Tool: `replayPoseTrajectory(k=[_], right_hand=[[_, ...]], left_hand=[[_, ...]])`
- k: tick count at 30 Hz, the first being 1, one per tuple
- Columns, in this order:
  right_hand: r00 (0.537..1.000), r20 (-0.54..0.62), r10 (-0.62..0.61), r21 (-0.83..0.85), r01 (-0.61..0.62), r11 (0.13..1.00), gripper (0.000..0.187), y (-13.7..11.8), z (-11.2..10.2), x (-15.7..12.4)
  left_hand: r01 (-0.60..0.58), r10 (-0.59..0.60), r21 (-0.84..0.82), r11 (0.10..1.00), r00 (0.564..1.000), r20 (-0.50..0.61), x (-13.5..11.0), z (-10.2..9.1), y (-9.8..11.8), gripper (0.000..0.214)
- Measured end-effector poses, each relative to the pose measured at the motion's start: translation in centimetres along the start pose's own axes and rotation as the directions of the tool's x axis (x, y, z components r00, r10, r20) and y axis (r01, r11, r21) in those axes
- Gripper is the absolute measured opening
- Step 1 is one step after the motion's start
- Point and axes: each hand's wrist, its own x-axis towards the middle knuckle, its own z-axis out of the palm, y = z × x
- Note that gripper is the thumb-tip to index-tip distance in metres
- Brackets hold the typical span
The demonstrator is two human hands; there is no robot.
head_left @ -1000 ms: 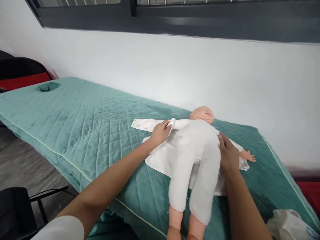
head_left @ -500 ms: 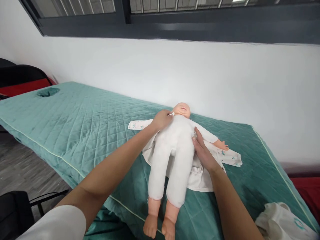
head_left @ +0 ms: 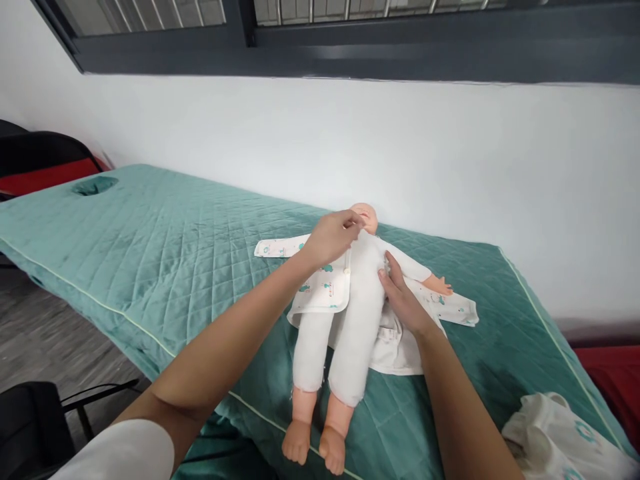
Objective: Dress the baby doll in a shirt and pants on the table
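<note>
A baby doll (head_left: pixel 361 297) with a white cloth body lies on its back, its feet toward me. Under it is spread a white printed baby shirt (head_left: pixel 325 288), sleeves out to both sides; its left front panel now lies over the doll's belly. At the doll's neck, my left hand (head_left: pixel 336 235) is closed with fingertips pinching the shirt's upper edge, partly hiding the doll's chin. My right hand (head_left: pixel 403 293) rests against the right side of the doll's torso, fingers stretched and thumb apart. The shirt's right panel lies flat beneath that hand.
The green quilted bed (head_left: pixel 190 233) has a face hole (head_left: pixel 95 185) at its far left. A crumpled white cloth (head_left: pixel 560 433) lies at the front right corner. A white wall runs behind, under a dark window frame (head_left: pixel 400 50). A black chair (head_left: pixel 35 427) stands front left.
My left hand has moved right across the doll's neck, drawing the shirt's left panel over its chest and belly. My right hand stays at the doll's side.
</note>
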Motion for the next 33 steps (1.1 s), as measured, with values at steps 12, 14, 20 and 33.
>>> replayPoseTrajectory(k=[12,14,20,33], right_hand=[[1.0,-0.011,-0.011,0.0,0.011,1.0,0.088,0.3,0.1,0.1],[0.999,-0.031,-0.033,0.003,0.034,0.999,0.087,0.5,0.3,0.2],[0.974,-0.108,-0.198,0.022,0.201,0.979,0.083,0.8,1.4,0.7],[0.987,-0.159,-0.021,-0.03,0.016,0.999,0.037,1.1,-4.3,-0.4]], left_hand=[[-0.166,0.179,0.399,0.902,0.984,0.006,0.7,3.0,-2.8,0.019],[-0.22,0.233,0.405,0.887,0.972,0.018,1.5,4.1,-2.0,0.016],[-0.476,0.211,0.535,0.698,0.851,0.482,4.6,9.4,0.7,0.018],[-0.519,0.078,0.578,0.63,0.783,0.618,6.5,12.9,2.2,0.042]])
